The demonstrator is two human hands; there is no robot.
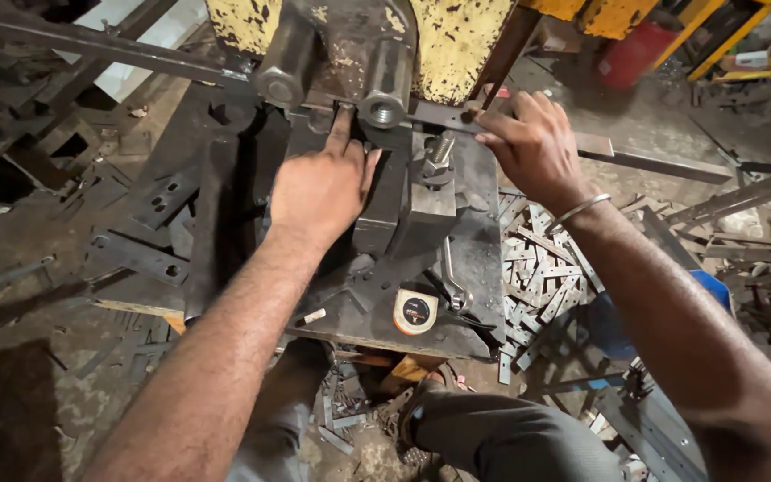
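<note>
A long flat steel bar (644,161) runs across the dark bed (484,259) of a worn yellow press machine (457,45). My left hand (323,183) rests on the tooling block, its index finger stretched forward to the bar under the punch. My right hand (533,143), with a metal bangle on the wrist, grips the bar just right of the punch rollers (384,98).
A tape measure (415,311) and a spanner (453,286) lie on the bed's front. A heap of short cut steel strips (542,268) lies on the floor to the right. Punched plates (158,201) and scrap lie left. My knees are below the bed.
</note>
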